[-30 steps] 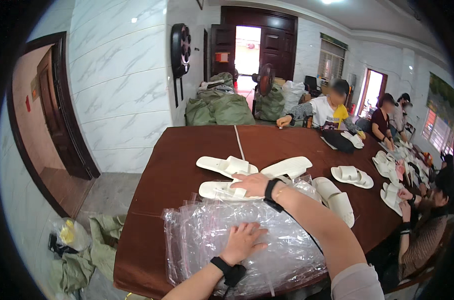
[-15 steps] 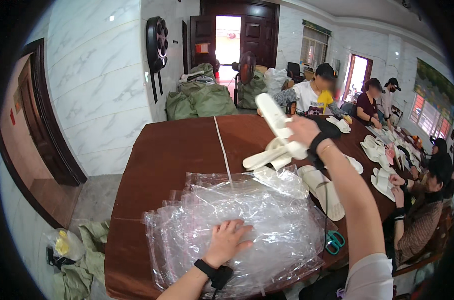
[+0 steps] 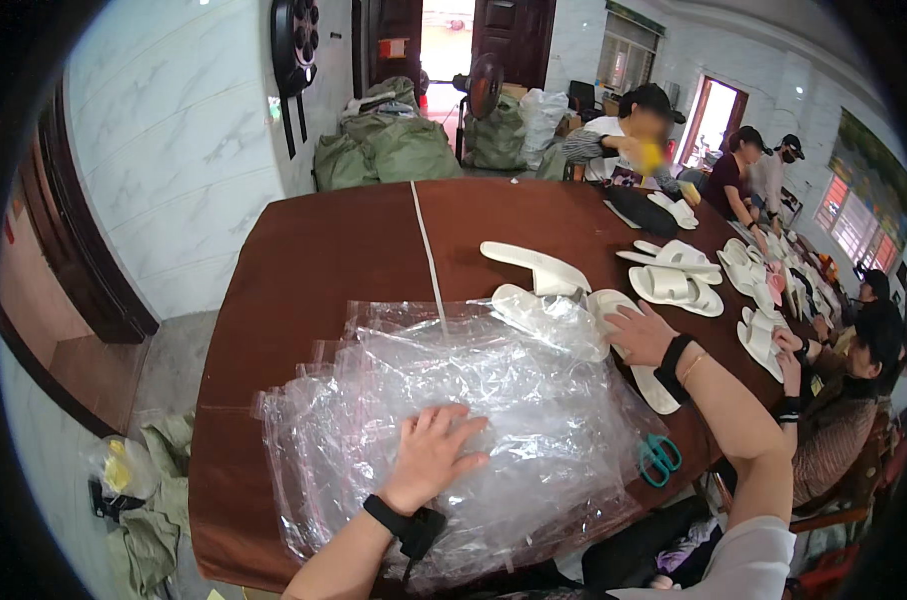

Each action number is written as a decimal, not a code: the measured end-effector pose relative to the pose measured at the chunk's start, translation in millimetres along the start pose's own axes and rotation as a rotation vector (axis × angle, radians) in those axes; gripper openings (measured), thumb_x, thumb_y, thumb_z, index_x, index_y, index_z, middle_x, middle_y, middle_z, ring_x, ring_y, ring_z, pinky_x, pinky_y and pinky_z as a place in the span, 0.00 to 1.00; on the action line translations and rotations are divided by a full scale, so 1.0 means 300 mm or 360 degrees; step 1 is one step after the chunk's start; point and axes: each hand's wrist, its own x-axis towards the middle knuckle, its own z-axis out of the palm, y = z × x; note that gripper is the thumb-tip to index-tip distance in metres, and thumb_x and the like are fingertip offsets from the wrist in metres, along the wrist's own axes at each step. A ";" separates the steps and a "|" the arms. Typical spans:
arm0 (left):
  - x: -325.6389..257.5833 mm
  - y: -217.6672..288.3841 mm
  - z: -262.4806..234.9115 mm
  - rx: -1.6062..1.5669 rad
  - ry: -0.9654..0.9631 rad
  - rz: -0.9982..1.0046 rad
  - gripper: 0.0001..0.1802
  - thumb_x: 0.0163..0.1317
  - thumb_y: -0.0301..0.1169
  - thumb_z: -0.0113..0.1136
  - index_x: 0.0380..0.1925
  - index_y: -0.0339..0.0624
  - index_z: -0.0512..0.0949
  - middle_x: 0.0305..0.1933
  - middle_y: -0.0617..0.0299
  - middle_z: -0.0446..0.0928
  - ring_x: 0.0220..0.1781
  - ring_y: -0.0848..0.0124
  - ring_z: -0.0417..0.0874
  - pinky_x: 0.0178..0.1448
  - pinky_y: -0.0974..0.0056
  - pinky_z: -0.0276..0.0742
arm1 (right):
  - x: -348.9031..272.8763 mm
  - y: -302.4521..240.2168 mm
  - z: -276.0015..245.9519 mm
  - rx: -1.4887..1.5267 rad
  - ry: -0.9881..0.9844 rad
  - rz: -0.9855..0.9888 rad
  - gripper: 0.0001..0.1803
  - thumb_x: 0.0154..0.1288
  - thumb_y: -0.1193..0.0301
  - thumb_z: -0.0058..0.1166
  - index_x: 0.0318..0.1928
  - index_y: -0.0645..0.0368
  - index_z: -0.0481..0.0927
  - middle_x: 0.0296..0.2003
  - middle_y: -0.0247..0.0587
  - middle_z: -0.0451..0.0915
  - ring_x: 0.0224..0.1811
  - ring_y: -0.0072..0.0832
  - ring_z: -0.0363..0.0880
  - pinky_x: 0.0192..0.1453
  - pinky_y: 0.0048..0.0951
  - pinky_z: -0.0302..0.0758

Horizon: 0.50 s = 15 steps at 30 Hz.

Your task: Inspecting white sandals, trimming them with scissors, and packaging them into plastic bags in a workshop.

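Note:
My left hand [image 3: 432,462] lies with spread fingers on a stack of clear plastic bags [image 3: 504,430] on the brown-covered table. Reaching forward, my right hand [image 3: 646,336] rests over a white slipper [image 3: 658,392] beside the bags; its fingers look stretched out and partly cover the slipper. Just beyond the bags lies one white slipper [image 3: 529,264] tipped on its side, with another white slipper [image 3: 544,322] in front of it at the bags' far edge. Farther right sit more white slippers [image 3: 679,288], near my right wrist.
Teal-handled scissors [image 3: 660,460] lie at the bags' right edge. A person [image 3: 629,140] stands across the table [image 3: 314,260], and others work along its right side among several slippers [image 3: 764,335]. Green sacks [image 3: 399,150] and a fan [image 3: 486,85] stand behind.
The white slipper my right hand held raised is now out of that hand. My right hand has come down and nearer, onto another slipper. My left hand stays on the bags.

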 end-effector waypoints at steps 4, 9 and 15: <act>0.016 0.016 0.007 -0.0022 0.0008 0.0037 0.26 0.58 0.52 0.64 0.56 0.64 0.76 0.59 0.67 0.70 0.59 0.65 0.68 0.60 0.56 0.60 | -0.115 0.217 0.206 -0.0669 -0.0142 0.0387 0.16 0.60 0.59 0.59 0.49 0.40 0.83 0.67 0.32 0.67 0.70 0.40 0.65 0.63 0.53 0.69; 0.008 0.003 0.012 -0.0013 0.0037 0.0042 0.26 0.58 0.52 0.64 0.57 0.63 0.76 0.58 0.67 0.70 0.59 0.66 0.68 0.59 0.57 0.60 | 0.018 0.240 0.036 -0.0192 -0.0099 0.0800 0.20 0.62 0.70 0.51 0.55 0.47 0.79 0.40 0.40 0.84 0.47 0.41 0.82 0.48 0.48 0.77; 0.023 0.010 -0.004 -0.0020 -0.0030 0.0011 0.27 0.58 0.52 0.64 0.58 0.63 0.75 0.59 0.67 0.70 0.59 0.66 0.68 0.58 0.57 0.60 | 0.349 -0.039 -0.083 0.0531 0.0604 -0.0465 0.20 0.58 0.73 0.54 0.53 0.47 0.77 0.50 0.39 0.79 0.50 0.38 0.80 0.48 0.39 0.78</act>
